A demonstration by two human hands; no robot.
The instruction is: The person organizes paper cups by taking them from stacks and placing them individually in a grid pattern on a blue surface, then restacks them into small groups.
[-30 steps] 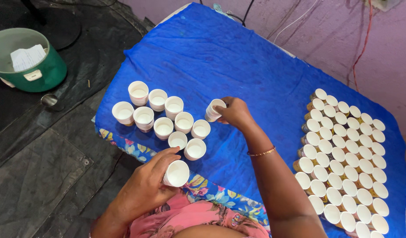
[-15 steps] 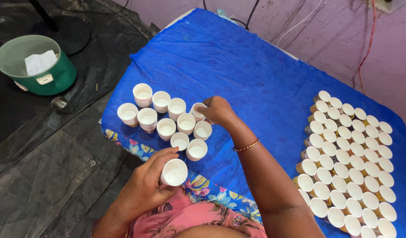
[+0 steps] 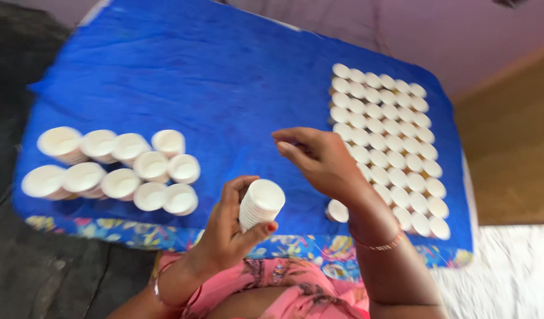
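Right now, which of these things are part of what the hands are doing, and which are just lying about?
In use:
stack of white paper cups in the left hand
right hand, empty, above the blue cloth
cluster of cups
block of cup stacks

Lying about:
dark floor
pale wall

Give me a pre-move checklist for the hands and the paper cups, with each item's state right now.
1. Left hand grips the nested stack of white paper cups: ok.
2. Stack's open mouth faces up, unobstructed: ok.
3. Right hand empty, fingers pinched above the blue cloth: ok.
4. Cluster of upright cups at left standing, none tipped: ok.
5. Packed grid of cups at right undisturbed: ok; one loose cup sits near the right wrist.
6. Count of cups left in the stack: cannot tell, blurred.
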